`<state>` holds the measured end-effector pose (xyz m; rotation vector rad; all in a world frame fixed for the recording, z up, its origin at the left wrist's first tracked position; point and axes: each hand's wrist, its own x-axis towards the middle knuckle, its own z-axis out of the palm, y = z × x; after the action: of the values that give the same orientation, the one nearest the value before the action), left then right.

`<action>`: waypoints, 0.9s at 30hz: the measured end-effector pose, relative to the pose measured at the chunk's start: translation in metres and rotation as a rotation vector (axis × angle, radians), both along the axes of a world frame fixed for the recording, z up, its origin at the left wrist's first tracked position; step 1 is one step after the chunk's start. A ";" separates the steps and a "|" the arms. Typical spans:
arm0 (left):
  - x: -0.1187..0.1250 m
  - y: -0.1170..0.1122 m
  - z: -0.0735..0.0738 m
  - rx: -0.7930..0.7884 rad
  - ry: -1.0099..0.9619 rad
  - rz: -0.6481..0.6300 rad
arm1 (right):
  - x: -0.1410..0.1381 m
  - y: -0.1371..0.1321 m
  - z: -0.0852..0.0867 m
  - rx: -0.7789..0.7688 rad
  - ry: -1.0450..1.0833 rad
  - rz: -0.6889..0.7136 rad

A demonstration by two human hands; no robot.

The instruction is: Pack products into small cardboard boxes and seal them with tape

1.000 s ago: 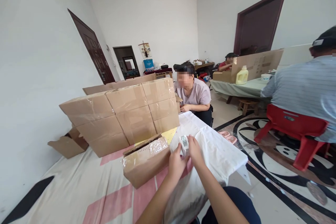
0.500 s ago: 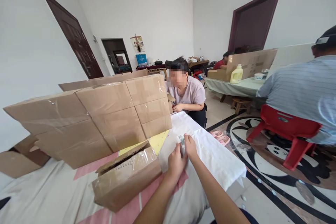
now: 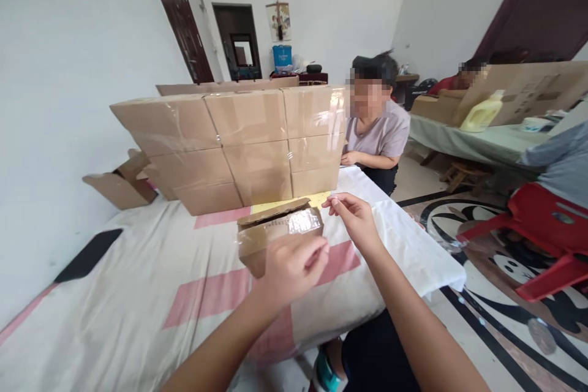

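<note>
My left hand (image 3: 294,269) is raised just in front of a small open cardboard carton (image 3: 280,228) wrapped in clear tape. Its fingers are curled, with the back of the hand toward me, so whatever is in it is hidden. My right hand (image 3: 354,215) hovers to the right of the carton, above the white cloth (image 3: 413,251). Its thumb and forefinger are pressed together in a pinch, and I cannot make out anything between them. The carton lies on the pink-and-cream covered table (image 3: 138,294).
A wall of sealed cartons (image 3: 248,141) stands behind the small one, and an open carton (image 3: 122,184) lies at the far left. A person (image 3: 376,128) sits across the table's far corner. A red chair (image 3: 546,233) and a table with a yellow jug (image 3: 482,113) are on the right.
The view has swung left and down. My hands, earlier together around a small white device, have come apart; the left is now nearer me and the device no longer shows.
</note>
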<state>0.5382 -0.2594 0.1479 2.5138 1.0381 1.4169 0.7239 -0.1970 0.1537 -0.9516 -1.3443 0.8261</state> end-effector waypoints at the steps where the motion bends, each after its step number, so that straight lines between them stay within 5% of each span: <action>1: -0.015 -0.001 0.014 0.007 -0.037 0.023 | -0.014 -0.012 0.007 -0.009 0.021 0.089; 3: -0.041 -0.001 0.035 -0.048 -0.077 0.069 | -0.041 -0.036 0.014 -0.049 0.036 0.242; 6: -0.068 -0.008 0.044 -0.211 -0.053 0.132 | -0.073 -0.064 0.011 -0.074 -0.043 0.413; 12: -0.098 -0.036 0.020 -0.356 -0.146 0.181 | -0.100 -0.089 0.004 -0.004 -0.272 0.521; 18: -0.098 -0.057 0.012 -0.331 -0.264 0.218 | -0.105 -0.099 0.002 0.026 -0.318 0.554; 20: -0.094 -0.059 0.012 -0.286 -0.315 0.286 | -0.103 -0.093 -0.003 0.065 -0.386 0.457; 24: -0.092 -0.051 0.008 -0.235 -0.482 0.429 | -0.083 -0.050 -0.019 0.343 -0.692 -0.008; 27: -0.097 -0.036 0.005 -0.309 -0.527 0.453 | -0.062 -0.007 -0.034 0.455 -0.955 -0.095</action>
<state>0.4408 -0.2953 0.1530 1.6197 1.6011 1.7207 0.6615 -0.2043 0.1193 -1.0621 -2.1510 -0.0849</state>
